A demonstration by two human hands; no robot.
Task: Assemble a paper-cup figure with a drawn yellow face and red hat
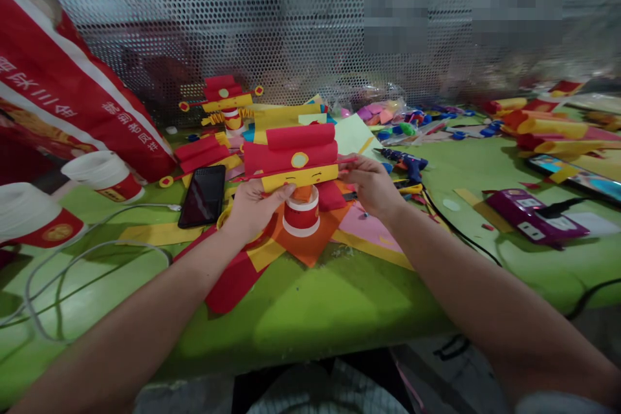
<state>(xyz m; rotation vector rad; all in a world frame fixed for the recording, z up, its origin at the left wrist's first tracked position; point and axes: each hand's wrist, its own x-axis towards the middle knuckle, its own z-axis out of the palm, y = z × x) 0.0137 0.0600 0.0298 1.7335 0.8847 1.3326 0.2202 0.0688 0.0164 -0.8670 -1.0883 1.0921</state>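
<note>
In front of me is a red and yellow paper figure head (295, 156) with a drawn face and a round yellow badge on its hat. My left hand (255, 207) pinches its lower left edge between thumb and fingers. At the right edge, my right hand (371, 182) closes its fingertips on the thin red strip sticking out there. Just below the head stands an upturned red and white paper cup (301, 215), with an orange piece on top. Whether the head touches the cup, I cannot tell. Orange paper (310, 252) and red paper (237, 284) lie beneath.
A similar finished-looking figure (227, 102) stands at the back. Left are a black phone (202, 197), paper cups (104, 174) and a white cable (97, 242). A blue glue gun (407, 162) lies behind my right hand; a purple power strip (536, 217) is farther right.
</note>
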